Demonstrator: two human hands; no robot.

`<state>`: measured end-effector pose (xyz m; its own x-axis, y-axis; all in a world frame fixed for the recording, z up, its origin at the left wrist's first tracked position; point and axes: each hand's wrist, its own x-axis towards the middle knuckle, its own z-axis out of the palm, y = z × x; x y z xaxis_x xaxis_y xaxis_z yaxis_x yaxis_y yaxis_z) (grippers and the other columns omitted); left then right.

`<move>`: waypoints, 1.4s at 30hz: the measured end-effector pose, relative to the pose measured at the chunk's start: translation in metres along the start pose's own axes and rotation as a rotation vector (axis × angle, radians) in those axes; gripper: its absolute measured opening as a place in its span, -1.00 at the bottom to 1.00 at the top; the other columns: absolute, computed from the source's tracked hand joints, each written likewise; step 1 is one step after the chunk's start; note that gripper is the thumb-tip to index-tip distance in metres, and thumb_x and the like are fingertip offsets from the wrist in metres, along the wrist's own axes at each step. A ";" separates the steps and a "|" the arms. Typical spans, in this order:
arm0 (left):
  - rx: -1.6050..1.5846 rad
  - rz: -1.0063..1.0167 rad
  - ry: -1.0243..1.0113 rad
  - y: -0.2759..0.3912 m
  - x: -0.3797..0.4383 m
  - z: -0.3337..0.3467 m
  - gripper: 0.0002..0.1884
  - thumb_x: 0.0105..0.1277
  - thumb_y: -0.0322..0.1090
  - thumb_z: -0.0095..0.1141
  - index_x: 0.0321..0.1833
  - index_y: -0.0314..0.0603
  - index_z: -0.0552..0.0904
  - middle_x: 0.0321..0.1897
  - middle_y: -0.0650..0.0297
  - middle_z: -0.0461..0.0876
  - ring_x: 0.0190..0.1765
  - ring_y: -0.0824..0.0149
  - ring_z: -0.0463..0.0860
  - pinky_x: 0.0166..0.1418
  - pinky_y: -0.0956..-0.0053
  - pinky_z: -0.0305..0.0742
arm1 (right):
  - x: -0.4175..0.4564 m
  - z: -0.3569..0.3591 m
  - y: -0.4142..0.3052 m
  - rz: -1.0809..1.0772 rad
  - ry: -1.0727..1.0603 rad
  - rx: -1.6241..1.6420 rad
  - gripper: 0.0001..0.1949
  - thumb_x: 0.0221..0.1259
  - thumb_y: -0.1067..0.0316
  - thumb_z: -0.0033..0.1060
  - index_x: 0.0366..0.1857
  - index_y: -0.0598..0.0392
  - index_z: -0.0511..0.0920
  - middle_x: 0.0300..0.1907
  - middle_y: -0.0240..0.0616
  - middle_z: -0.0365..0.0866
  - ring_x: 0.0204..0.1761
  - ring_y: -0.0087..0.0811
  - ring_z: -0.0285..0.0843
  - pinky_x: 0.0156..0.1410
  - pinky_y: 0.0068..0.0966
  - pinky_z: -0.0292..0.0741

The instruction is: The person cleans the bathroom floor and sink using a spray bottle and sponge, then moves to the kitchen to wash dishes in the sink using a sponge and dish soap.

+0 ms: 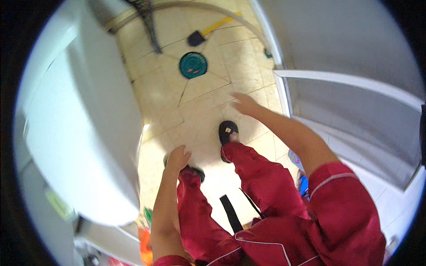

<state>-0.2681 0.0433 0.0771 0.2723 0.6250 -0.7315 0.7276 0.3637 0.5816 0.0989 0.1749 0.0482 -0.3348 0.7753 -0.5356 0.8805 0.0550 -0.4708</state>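
Note:
My left hand (179, 157) hangs above my left foot, its fingers apart and nothing in it. Over the tiled floor, my right hand (245, 103) reaches forward, slightly blurred, and holds nothing. Below it is a black slipper (228, 130) on my right foot. A round green plastic object (193, 65) with small red marks lies on the floor ahead. Beyond it is a dark-headed tool (196, 38) with a yellow handle (222, 24); its exact kind is not clear.
A large white rounded surface (100, 139) fills the left side. At right stands a white-framed panel (352, 81) with grey panes. A curved hose or pipe (186, 4) and dark metal legs (151, 30) are at the top. An orange item (145, 244) lies lower left.

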 end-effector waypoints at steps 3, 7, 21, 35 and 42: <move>-0.215 -0.400 0.073 -0.022 -0.114 -0.027 -0.55 0.29 -0.08 0.04 0.04 -0.35 0.55 -0.15 -0.09 0.64 -0.05 -0.05 0.62 0.04 0.22 0.50 | -0.202 0.001 0.088 0.380 -0.053 0.025 -0.40 0.16 0.11 0.19 0.26 0.17 0.33 0.16 0.10 0.46 0.22 -0.04 0.41 0.29 -0.26 0.36; -0.338 -0.762 0.788 -0.083 -0.307 0.004 -0.59 0.29 -0.07 0.04 -0.07 -0.33 0.60 -0.24 -0.04 0.67 -0.15 0.01 0.66 -0.05 0.24 0.52 | -0.437 -0.048 0.129 0.465 -0.666 -0.430 -0.47 0.17 0.03 0.09 0.12 0.20 0.43 0.01 0.10 0.56 0.03 0.01 0.54 0.12 -0.16 0.47; -0.998 -1.505 0.648 0.206 -0.574 0.299 -0.53 0.13 -0.05 -0.03 -0.37 -0.48 0.64 -0.28 -0.20 0.64 -0.11 -0.11 0.64 0.07 0.17 0.48 | -0.244 -0.366 -0.122 0.405 -0.555 -0.129 -0.80 0.18 0.14 0.14 -0.33 0.04 0.59 -0.49 -0.36 0.53 -0.44 -0.45 0.55 -0.40 -0.49 0.44; -1.628 -1.746 0.704 0.366 -0.556 0.436 -0.69 0.01 -0.22 0.14 -0.34 -0.40 0.64 -0.31 -0.11 0.67 -0.17 -0.01 0.67 -0.04 0.25 0.52 | -0.241 -0.314 -0.337 0.027 -0.728 -0.463 -0.68 0.24 0.13 0.13 -0.06 0.11 0.53 -0.38 -0.39 0.55 -0.40 -0.49 0.55 -0.37 -0.53 0.44; -2.110 -1.848 1.153 0.403 -0.516 0.539 -0.25 -0.01 -0.20 0.14 0.23 -0.60 0.32 0.12 -0.33 0.45 0.23 -0.11 0.46 0.27 0.32 0.38 | -0.289 -0.224 -0.454 -0.008 -0.659 -0.348 -0.63 0.31 0.07 0.07 0.03 0.10 0.46 -0.26 -0.36 0.53 -0.33 -0.42 0.56 -0.33 -0.48 0.44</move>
<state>0.2240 -0.5046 0.4970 0.0666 -0.7893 -0.6104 -0.9777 -0.1737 0.1180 -0.1290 0.0668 0.5744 -0.3775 0.2418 -0.8939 0.8958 0.3401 -0.2863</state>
